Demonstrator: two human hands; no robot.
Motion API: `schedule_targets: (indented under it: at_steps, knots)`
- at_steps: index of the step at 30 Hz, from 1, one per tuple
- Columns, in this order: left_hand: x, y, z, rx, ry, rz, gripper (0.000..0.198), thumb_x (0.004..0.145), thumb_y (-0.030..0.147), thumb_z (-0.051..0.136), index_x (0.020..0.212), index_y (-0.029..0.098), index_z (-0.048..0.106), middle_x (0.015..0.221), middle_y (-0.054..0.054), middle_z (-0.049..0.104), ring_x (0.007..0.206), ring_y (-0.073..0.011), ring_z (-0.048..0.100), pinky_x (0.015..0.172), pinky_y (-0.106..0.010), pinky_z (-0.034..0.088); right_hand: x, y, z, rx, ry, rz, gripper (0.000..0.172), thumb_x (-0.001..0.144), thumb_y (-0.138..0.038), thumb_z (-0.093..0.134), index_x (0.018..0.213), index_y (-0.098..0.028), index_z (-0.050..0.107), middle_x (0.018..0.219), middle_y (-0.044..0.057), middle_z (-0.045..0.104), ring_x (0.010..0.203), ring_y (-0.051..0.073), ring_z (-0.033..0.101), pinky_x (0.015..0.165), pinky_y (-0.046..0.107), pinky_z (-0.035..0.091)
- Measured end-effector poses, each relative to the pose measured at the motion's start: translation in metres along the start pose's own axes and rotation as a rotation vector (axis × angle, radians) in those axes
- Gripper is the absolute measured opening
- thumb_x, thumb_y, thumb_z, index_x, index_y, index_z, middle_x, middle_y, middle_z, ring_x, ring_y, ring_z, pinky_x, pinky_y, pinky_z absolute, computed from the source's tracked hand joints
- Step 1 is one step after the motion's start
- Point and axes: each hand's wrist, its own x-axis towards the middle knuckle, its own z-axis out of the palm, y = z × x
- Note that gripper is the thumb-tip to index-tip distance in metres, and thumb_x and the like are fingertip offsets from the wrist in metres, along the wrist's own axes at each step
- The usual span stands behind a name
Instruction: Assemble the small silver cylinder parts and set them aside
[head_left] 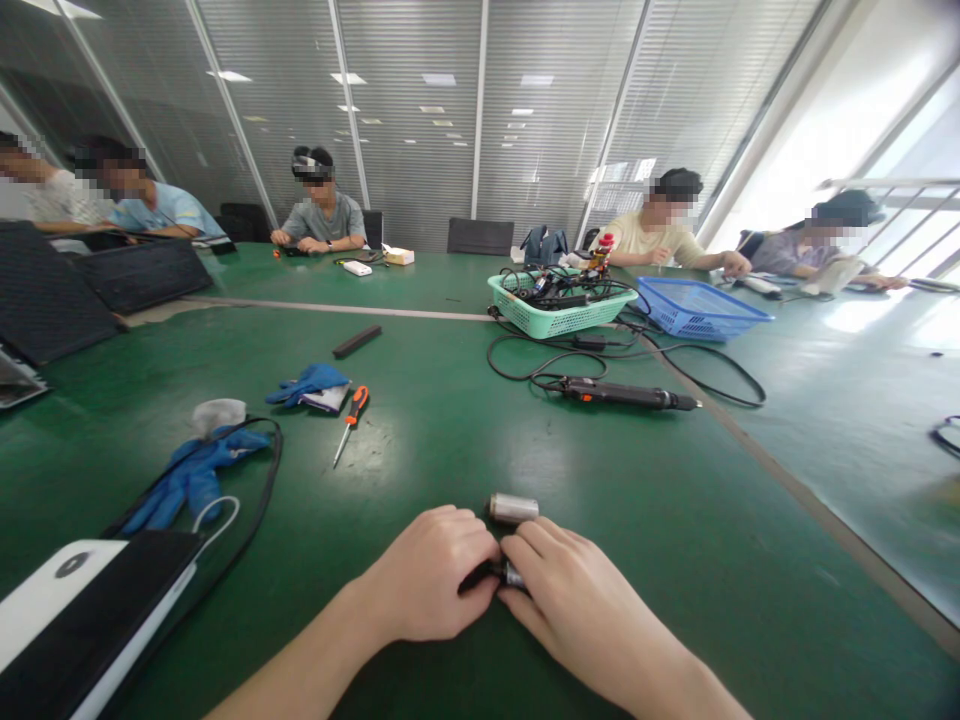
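Observation:
Close in front of me on the green table [420, 420], my left hand [431, 570] and my right hand [559, 575] meet at the fingertips. The left fingers are closed around a small black part [478, 576]. Between my right thumb and fingers shows a small silver metal piece [512, 575], touching or joined to the black part; I cannot tell which. Most of both pieces is hidden by my fingers. Just beyond my hands a silver metal cylinder [514, 508] with a dark left end lies on its side, next to my right fingertips.
Left are a screwdriver [352, 420], blue gloves [199, 475], a black bar [358, 341] and a white-and-black device [112, 610]. An electric screwdriver [626, 392] with cable lies right, before a green basket [555, 320] of cables and a blue basket [701, 310]. Several people sit around.

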Motion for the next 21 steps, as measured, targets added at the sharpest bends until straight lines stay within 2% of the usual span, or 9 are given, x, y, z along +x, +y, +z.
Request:
schedule_targets:
  at_steps: [21]
  knots:
    - [0.0002, 0.0000, 0.0003, -0.028, 0.000, -0.009, 0.009, 0.084, 0.018, 0.064, 0.085, 0.020, 0.056, 0.083, 0.001, 0.063, 0.079, -0.0182, 0.055, 0.071, -0.033, 0.037, -0.0011, 0.0025, 0.0036, 0.013, 0.018, -0.015, 0.008, 0.092, -0.015, 0.066, 0.096, -0.020, 0.061, 0.099, 0.004, 0.064, 0.095, 0.026, 0.061, 0.081, 0.039, 0.046]
